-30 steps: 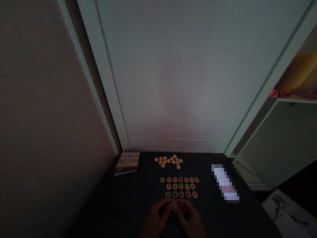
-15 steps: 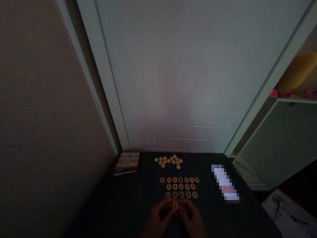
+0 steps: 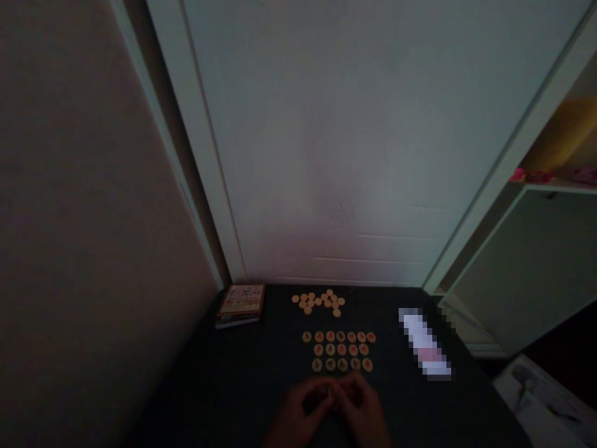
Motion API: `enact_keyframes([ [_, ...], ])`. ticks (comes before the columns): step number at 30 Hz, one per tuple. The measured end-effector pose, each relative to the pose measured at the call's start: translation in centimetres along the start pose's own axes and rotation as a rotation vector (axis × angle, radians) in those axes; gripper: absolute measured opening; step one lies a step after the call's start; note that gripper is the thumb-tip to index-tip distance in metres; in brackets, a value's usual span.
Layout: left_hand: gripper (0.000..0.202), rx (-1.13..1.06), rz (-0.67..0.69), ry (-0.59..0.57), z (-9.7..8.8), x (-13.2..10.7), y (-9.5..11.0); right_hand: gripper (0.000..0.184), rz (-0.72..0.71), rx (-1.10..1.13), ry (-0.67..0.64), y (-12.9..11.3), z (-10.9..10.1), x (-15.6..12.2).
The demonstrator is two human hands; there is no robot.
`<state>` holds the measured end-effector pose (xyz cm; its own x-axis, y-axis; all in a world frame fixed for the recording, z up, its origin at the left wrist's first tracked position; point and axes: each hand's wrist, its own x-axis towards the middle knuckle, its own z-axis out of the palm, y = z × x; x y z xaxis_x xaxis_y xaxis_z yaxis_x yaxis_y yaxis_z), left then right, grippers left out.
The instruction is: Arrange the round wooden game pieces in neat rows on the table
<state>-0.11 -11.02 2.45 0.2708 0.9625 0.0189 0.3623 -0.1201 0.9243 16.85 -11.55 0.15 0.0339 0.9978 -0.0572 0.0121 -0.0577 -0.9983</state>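
Over the near part of the dark table, my left hand point(image 3: 301, 404) and my right hand point(image 3: 361, 401) meet with bent fingers and touching fingertips. Between them is a xiangqi piece point(image 3: 330, 392), mostly covered by the fingers; only a pale sliver of its edge shows. Just beyond the hands lie three rows of round wooden xiangqi pieces point(image 3: 342, 350), face up with red or dark characters. Farther back, several plain-looking discs point(image 3: 318, 302) are scattered in a loose cluster.
A book or flat box point(image 3: 241, 305) rests at the table's back left corner. On the right lies a pale, pixelated oblong item point(image 3: 424, 343). A white panel point(image 3: 326, 155) rises behind the dark table point(image 3: 224, 379), and shelving point(image 3: 541, 186) stands to the right.
The held piece showed its red character face half a second ago; now it is turned and largely covered by my fingers. The laid-out pieces stay in place.
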Motion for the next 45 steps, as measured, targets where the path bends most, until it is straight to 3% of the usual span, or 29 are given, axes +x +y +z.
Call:
enact_keyframes([
  [8, 0.032, -0.050, -0.012, 0.026, 0.0, 0.0, 0.7, 0.042, -0.034, 0.011, -0.049, -1.2, 0.0, -0.3],
  [20, 0.035, -0.053, -0.030, 0.017, -0.3, 0.1, 0.3, 0.041, -0.107, 0.006, -0.143, -0.3, 0.0, -0.2],
  [26, 0.030, -0.077, 0.003, 0.042, -0.1, 0.1, 0.4, 0.041, -0.095, -0.005, -0.131, -0.9, 0.2, -0.5],
  [35, 0.024, -0.068, 0.011, 0.102, 0.5, 0.7, 0.2, 0.032, -0.176, -0.228, -0.107, -0.3, 0.4, -0.8],
  [45, 0.035, -0.138, 0.001, 0.069, 0.0, 0.3, 0.8, 0.039, -0.138, -0.146, -0.103, -1.2, 0.5, -0.9],
])
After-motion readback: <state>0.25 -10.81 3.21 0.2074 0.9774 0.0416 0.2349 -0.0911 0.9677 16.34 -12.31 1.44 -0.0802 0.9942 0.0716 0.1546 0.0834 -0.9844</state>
